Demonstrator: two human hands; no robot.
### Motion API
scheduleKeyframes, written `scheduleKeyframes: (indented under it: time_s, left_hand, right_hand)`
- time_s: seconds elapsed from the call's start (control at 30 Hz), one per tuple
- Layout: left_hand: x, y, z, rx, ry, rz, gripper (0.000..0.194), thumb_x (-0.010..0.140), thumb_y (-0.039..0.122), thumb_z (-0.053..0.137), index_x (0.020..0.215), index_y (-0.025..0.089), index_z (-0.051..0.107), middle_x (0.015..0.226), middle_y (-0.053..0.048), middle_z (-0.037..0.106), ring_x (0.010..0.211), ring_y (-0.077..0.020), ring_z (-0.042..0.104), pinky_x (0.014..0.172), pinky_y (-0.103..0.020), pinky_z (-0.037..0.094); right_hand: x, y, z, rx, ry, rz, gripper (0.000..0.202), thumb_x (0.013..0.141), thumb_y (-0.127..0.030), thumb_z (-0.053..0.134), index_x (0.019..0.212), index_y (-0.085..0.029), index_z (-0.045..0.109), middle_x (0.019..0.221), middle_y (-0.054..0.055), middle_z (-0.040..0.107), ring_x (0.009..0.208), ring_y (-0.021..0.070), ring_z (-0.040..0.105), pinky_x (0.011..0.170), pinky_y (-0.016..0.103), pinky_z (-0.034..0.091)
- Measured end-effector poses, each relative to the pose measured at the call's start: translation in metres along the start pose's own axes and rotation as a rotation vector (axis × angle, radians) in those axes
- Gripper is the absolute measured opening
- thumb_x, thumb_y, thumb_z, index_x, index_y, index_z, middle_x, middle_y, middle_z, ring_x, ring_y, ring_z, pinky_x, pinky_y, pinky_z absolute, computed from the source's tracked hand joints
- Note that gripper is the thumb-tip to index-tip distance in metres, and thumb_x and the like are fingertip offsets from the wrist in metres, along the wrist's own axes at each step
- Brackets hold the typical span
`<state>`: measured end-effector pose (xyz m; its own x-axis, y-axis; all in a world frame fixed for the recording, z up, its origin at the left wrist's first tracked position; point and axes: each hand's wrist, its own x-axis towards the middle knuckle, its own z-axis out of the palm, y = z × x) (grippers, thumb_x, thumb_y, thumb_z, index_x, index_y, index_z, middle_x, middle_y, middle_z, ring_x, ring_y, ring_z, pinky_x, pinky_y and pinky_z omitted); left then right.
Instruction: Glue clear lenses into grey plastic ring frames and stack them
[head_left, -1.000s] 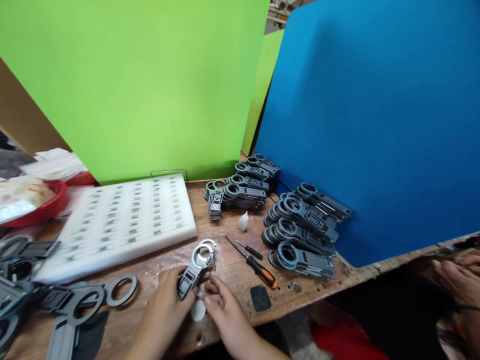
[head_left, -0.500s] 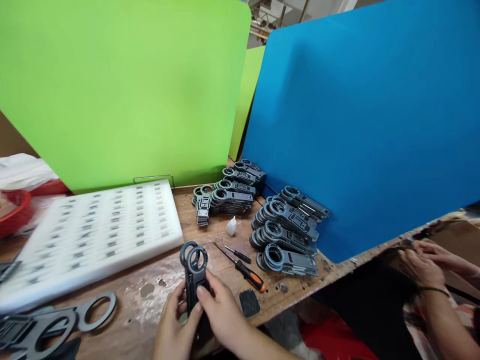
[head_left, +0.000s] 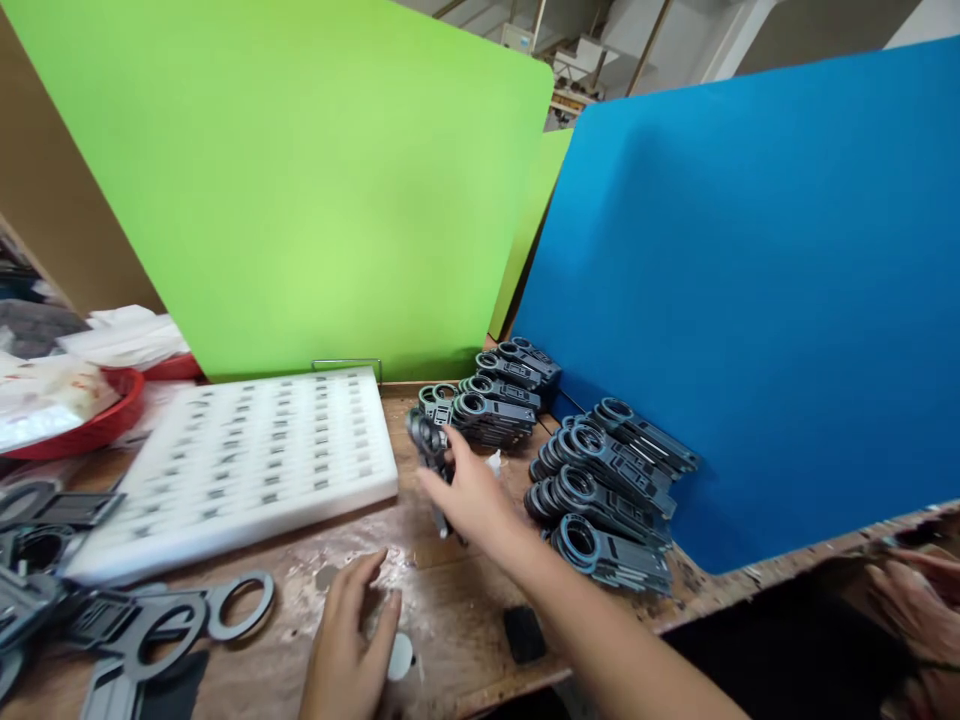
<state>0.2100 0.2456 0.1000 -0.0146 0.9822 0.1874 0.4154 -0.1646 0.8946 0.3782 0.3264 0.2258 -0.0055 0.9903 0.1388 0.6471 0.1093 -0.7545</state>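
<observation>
My right hand [head_left: 474, 500] reaches forward and is closed around dark grey ring-ended plastic parts [head_left: 427, 440], blurred by motion; how many cannot be told. They hang just in front of a small stack of like parts [head_left: 442, 395]. Over the near table, my left hand [head_left: 346, 625] is empty, its thumb and fingers apart. Beside its thumb lies a white round disc [head_left: 402, 657]. The white bottle [head_left: 494, 461] shows only partly behind my right hand. My right forearm hides the spot where the screwdrivers lay.
A white foam tray [head_left: 247, 535] with rows of small dark pieces stands at left. Loose ring-ended parts [head_left: 240, 605] lie in front of it, a red basket [head_left: 124, 410] behind. Stacked parts [head_left: 607, 490] fill the right. Green [head_left: 337, 200] and blue [head_left: 750, 300] panels border the table; another person's hand [head_left: 911, 600] is at far right.
My right hand has carried the ring-ended parts forward, away from my left hand. The left hand has let go and opened. The white disc has come into view, and the whole view has shifted.
</observation>
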Motion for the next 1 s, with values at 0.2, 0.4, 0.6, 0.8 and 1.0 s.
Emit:
scheduleKeyframes:
  time_s: [0.2, 0.4, 0.6, 0.8, 1.0]
  left_hand:
    - [-0.001, -0.023, -0.005, 0.184, 0.005, 0.023, 0.032, 0.084, 0.035, 0.048, 0.112, 0.024, 0.06, 0.115, -0.009, 0.058, 0.107, -0.0257, 0.059, 0.092, -0.044, 0.048]
    - [-0.001, -0.019, -0.007, 0.159, 0.006, 0.034, 0.031, 0.086, 0.032, 0.046, 0.112, 0.023, 0.06, 0.116, -0.008, 0.06, 0.109, -0.0244, 0.059, 0.092, -0.041, 0.049]
    - [-0.003, -0.027, -0.007, 0.129, 0.008, 0.047, 0.031, 0.086, 0.032, 0.046, 0.112, 0.022, 0.06, 0.113, -0.009, 0.062, 0.108, -0.0248, 0.059, 0.092, -0.043, 0.048]
    - [-0.002, -0.031, -0.006, 0.151, -0.004, 0.077, 0.031, 0.086, 0.033, 0.046, 0.112, 0.023, 0.06, 0.112, -0.008, 0.063, 0.106, -0.0239, 0.06, 0.09, -0.043, 0.05]
    - [-0.003, -0.028, -0.006, 0.207, -0.065, 0.113, 0.031, 0.087, 0.033, 0.045, 0.113, 0.024, 0.059, 0.112, -0.007, 0.064, 0.105, -0.0227, 0.061, 0.089, -0.041, 0.051]
  right_hand:
    - [0.084, -0.001, -0.009, -0.313, 0.015, -0.045, 0.051, 0.083, -0.032, 0.052, 0.13, -0.017, 0.041, 0.118, 0.011, 0.06, 0.105, 0.0252, 0.058, 0.088, 0.034, 0.043]
    - [0.1, -0.009, -0.005, -0.379, -0.056, -0.018, 0.051, 0.078, -0.03, 0.056, 0.126, -0.015, 0.046, 0.112, 0.013, 0.063, 0.099, 0.0291, 0.061, 0.082, 0.038, 0.045]
    - [0.022, 0.004, 0.011, -0.206, -0.206, -0.07, 0.058, 0.077, -0.026, 0.058, 0.133, -0.022, 0.041, 0.125, 0.007, 0.059, 0.109, 0.0233, 0.057, 0.09, 0.033, 0.043]
    - [-0.006, 0.03, 0.028, -0.334, -0.244, 0.066, 0.056, 0.076, -0.023, 0.055, 0.13, -0.017, 0.044, 0.123, 0.012, 0.059, 0.112, 0.0256, 0.055, 0.092, 0.034, 0.041]
    - [0.008, 0.041, 0.052, -0.508, -0.26, 0.119, 0.049, 0.076, -0.025, 0.054, 0.124, -0.02, 0.047, 0.111, 0.012, 0.063, 0.101, 0.0269, 0.061, 0.083, 0.035, 0.045]
